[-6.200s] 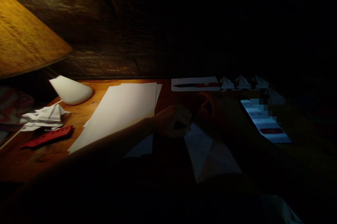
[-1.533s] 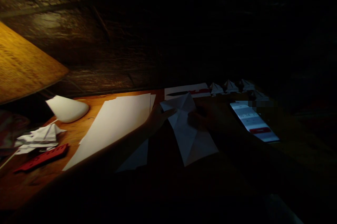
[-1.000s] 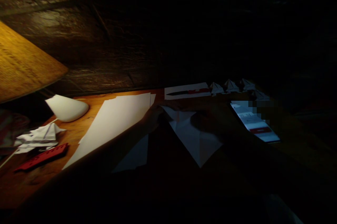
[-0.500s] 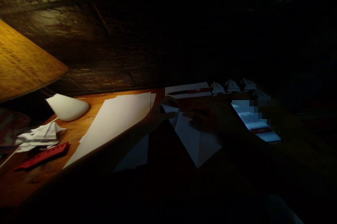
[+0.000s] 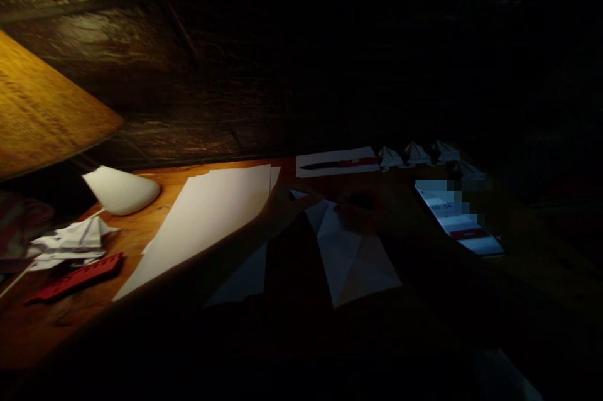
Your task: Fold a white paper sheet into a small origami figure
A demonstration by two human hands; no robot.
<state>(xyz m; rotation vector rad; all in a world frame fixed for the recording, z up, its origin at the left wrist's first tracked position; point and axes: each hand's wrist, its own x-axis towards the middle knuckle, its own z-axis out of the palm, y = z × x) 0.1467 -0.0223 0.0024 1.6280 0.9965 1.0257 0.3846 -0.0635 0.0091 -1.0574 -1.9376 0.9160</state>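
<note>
A partly folded white sheet [image 5: 346, 256] lies on the dim wooden table [image 5: 141, 225] in front of me. My left hand [image 5: 282, 203] rests at the sheet's upper left corner, its fingers on a small turned-up flap. My right hand [image 5: 372, 209] presses on the sheet's top right part. Both hands are in deep shadow and their fingers are hard to make out.
A stack of flat white sheets [image 5: 211, 219] lies to the left. A lamp shade [image 5: 42, 118] and its white base [image 5: 120, 190] stand at far left, by crumpled paper [image 5: 70, 241] and a red strip [image 5: 75, 275]. A lit phone [image 5: 459, 219], small folded paper shapes [image 5: 414, 154] and a knife on paper [image 5: 336, 163] lie behind.
The sheet was lifted and unfolded between my hands, then laid down and turned. Its pointed end has swung slightly left, and my hands now press its top edge.
</note>
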